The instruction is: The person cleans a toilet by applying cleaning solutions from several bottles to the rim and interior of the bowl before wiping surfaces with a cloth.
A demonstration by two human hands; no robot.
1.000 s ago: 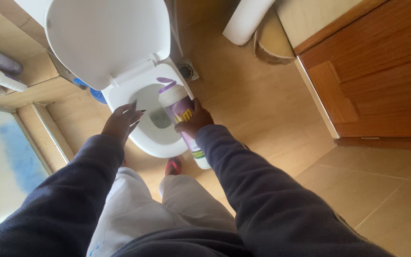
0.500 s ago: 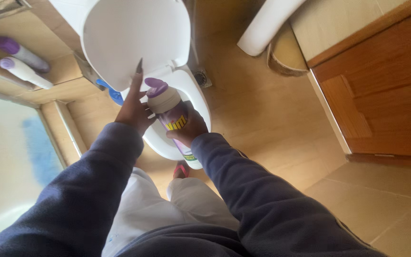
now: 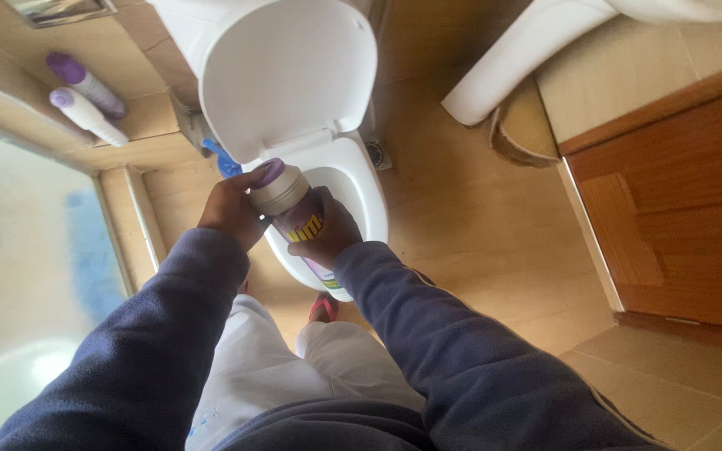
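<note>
Toilet: white ceramic toilet [image 3: 369,196], lid raised, far centre.
Bottle: white plastic cleaner bottle, purple cap [image 3: 290,200], held over bowl; rigid, likely slick, moderately light.
Right hand [image 3: 323,234]: fingers wrapped around body; best hold.
Left hand [image 3: 231,209]: fingers closed at cap.

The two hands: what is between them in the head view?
In the head view, the cleaner bottle lies between them. The right hand grips its body; the left hand is at its purple cap, above the toilet bowl.
</note>
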